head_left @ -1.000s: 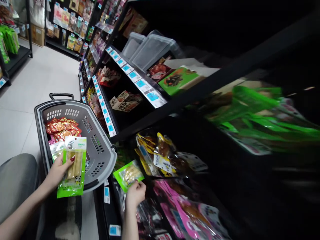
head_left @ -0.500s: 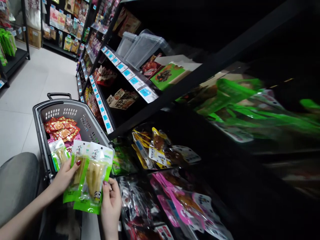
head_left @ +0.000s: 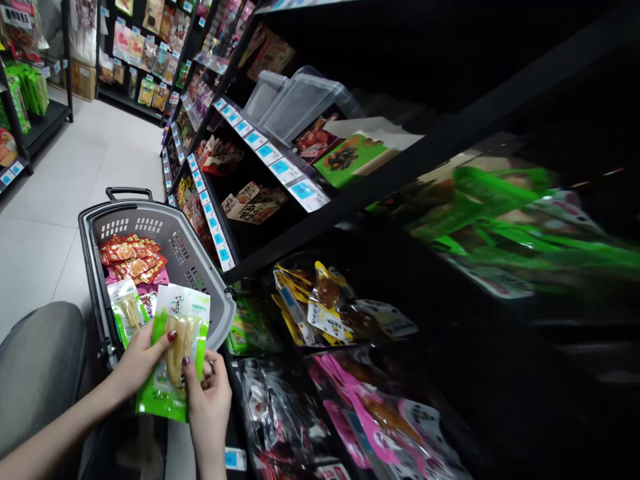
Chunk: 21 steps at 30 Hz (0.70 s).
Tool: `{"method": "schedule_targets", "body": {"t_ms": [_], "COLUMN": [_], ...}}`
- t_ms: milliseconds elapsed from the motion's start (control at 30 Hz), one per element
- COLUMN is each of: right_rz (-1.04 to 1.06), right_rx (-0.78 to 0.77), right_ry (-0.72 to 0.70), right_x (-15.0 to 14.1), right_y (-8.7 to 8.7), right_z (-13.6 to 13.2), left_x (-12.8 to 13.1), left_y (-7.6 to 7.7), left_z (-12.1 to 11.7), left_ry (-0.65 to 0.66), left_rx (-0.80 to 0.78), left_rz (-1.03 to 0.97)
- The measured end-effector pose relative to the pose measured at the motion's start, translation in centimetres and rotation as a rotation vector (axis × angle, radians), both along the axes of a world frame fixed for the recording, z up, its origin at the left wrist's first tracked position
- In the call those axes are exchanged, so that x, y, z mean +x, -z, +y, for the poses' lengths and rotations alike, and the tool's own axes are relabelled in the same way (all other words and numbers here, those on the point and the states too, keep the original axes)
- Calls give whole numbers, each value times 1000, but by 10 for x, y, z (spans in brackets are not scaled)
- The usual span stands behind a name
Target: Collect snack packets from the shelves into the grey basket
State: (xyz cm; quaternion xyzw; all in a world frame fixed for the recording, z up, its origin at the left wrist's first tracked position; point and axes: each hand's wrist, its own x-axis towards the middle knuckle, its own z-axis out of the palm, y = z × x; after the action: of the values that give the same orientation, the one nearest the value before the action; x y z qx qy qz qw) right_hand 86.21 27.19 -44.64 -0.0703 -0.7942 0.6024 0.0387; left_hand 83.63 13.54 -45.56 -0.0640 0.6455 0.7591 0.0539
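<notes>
Both my hands hold green-and-white snack packets stacked together, low at the left over the near rim of a grey shopping basket. My left hand grips their left edge with the thumb on top. My right hand pinches the right edge from below. Inside the basket lie red snack packs, a pink pack and another green packet.
Black store shelves run along the right with blue price tags, yellow packs, pink packs and blurred green packs. A tiled aisle stretches away at the left. My grey-clad knee is at the lower left.
My right hand took a green packet off the low shelf and brought it left onto the one in my left hand. The two packets now lie stacked together.
</notes>
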Motion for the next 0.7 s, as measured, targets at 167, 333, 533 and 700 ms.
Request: {"method": "schedule_targets", "body": {"t_ms": [167, 333, 533, 700], "right_rz": [579, 698, 675, 725], "right_rx": [754, 1220, 1291, 1077], "right_ry": [244, -27, -60, -54], "right_x": [7, 17, 18, 12], "right_y": [-22, -26, -12, -23], "right_z": [-2, -41, -63, -46], "left_x": [-1, 3, 4, 0], "left_y": [4, 6, 11, 12], "left_z": [-1, 5, 9, 4], "left_ry": [-119, -205, -237, -227], "left_rx": [-30, 72, 164, 128], "left_rz": [-16, -98, -125, -93]}}
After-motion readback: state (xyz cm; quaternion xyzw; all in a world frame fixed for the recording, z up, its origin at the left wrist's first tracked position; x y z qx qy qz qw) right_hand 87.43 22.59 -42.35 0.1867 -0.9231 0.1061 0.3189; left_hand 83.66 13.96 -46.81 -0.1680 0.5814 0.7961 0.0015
